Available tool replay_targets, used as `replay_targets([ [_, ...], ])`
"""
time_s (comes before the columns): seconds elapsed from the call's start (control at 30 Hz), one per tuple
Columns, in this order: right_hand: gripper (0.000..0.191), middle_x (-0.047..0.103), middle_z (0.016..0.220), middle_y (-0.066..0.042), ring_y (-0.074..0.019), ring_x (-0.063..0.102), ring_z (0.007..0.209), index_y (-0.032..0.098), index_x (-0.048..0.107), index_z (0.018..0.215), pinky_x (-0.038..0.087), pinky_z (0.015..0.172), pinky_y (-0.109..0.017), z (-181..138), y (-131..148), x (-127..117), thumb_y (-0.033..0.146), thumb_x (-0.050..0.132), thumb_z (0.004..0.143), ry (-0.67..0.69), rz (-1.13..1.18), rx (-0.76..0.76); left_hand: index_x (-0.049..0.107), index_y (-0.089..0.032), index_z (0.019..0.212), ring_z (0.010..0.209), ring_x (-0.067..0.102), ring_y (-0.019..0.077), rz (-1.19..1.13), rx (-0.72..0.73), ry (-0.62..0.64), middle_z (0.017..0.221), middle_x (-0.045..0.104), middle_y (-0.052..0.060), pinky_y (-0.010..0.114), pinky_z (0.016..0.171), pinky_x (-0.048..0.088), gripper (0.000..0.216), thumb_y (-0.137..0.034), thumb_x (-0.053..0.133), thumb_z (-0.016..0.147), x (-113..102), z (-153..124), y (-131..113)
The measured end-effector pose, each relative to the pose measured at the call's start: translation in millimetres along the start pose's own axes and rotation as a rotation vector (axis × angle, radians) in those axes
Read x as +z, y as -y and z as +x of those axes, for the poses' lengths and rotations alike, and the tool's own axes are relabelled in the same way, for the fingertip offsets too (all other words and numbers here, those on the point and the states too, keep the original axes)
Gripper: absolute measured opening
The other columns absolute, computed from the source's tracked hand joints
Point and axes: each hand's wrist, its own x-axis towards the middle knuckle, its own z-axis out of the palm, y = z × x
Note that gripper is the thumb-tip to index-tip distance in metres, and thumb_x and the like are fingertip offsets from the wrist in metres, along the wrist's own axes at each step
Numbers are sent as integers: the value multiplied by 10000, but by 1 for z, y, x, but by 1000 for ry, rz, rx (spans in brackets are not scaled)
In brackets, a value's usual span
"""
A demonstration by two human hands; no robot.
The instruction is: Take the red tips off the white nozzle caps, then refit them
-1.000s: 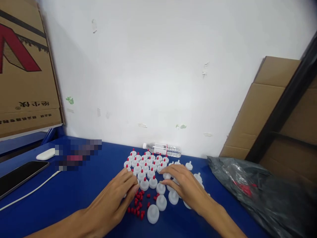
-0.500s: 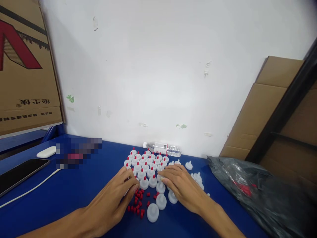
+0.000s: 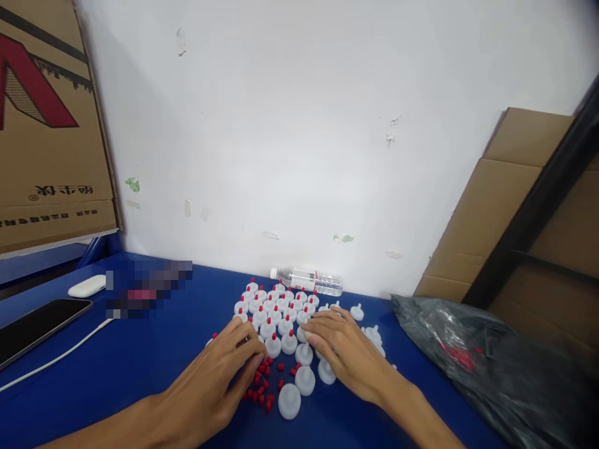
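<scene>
The blue table (image 3: 145,349) holds white lids (image 3: 289,403), red caps (image 3: 281,366) — a phone (image 3: 41,328), too.

bright, soft light, strongest mid-height on the white wall (image 3: 290,137); faint shade beside the left cardboard box (image 3: 51,149); dim lower right. wide-angle stretching at the edges, upper-right corner darkened. coarse pixel blocks (image 3: 150,290) hide part of the blue table (image 3: 140,355).

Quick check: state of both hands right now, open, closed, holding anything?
Left hand: curled beside loose red caps; any grip cannot be told.
Right hand: bent over white nozzle lids; grip cannot be told.
</scene>
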Motion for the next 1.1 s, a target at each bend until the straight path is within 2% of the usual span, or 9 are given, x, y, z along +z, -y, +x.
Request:
replay_targets([
  [0.23,320,718,1248,-21,-201,618,1216,295,644,1295,319,1160,-496,0,3,-9,304,388,1103,-16,8,-3,609,-238,1104,958,559,199,23,32,-19,1029,636,37,333,845,495,224,-137,414,1060,2,2,2],
  [0.37,354,724,1228,-54,-208,635,1167,261,638,1312,412,1075,-461,4,0,-11,301,351,1108,-92,-67,24,632,-244,1111,966,584,206,37,53,-18,1022,665,39,327,848,520,195,-135,495,1027,5,2,5],
  [0.63,309,762,1133,-37,-255,648,1160,271,702,1208,437,1045,-507,25,-8,1,369,435,1087,-72,-132,-5,597,-276,1303,1063,610,230,77,72,-40,1136,688,57,388,924,551,356,-98,488,1015,9,2,14],
  [0.73,241,756,1101,-53,-254,670,1096,247,704,1140,467,1013,-480,30,-5,-7,383,525,1052,-145,-121,2,597,-253,1305,1111,598,232,83,109,-86,1153,693,63,397,982,534,363,-84,470,1009,4,1,10],
  [0.83,183,729,1067,-76,-238,681,1008,223,672,1070,528,888,-404,30,10,-15,346,538,1043,-281,-76,37,588,-230,1305,1083,594,238,120,108,-177,1152,679,84,403,961,536,371,-79,430,1005,-2,1,7],
  [0.9,146,719,1029,-65,-202,683,933,216,640,1058,540,808,-340,27,25,-13,253,498,1053,-344,-17,-35,565,-231,1315,1073,583,247,143,82,-229,1159,668,87,414,949,526,333,-127,448,1022,-4,2,7],
  [0.97,184,723,971,-55,-180,678,874,201,617,1079,536,773,-311,24,43,-6,165,439,1057,-361,-35,-242,541,-231,1314,1073,565,254,155,64,-255,1163,656,84,418,946,509,288,-193,503,1030,-6,3,7],
  [1.03,242,727,917,-49,-163,671,829,179,604,1097,531,760,-303,22,59,3,100,379,1056,-371,-95,-409,553,-229,1237,1034,555,248,141,82,-238,1119,649,71,395,907,500,219,-206,537,1020,-6,4,6],
  [1.1,252,727,855,-30,-145,668,789,174,599,1070,531,779,-299,22,70,9,72,370,1050,-396,-120,-477,571,-221,1094,944,544,228,110,114,-184,1026,639,53,358,830,486,115,-166,503,1019,-6,4,4],
])
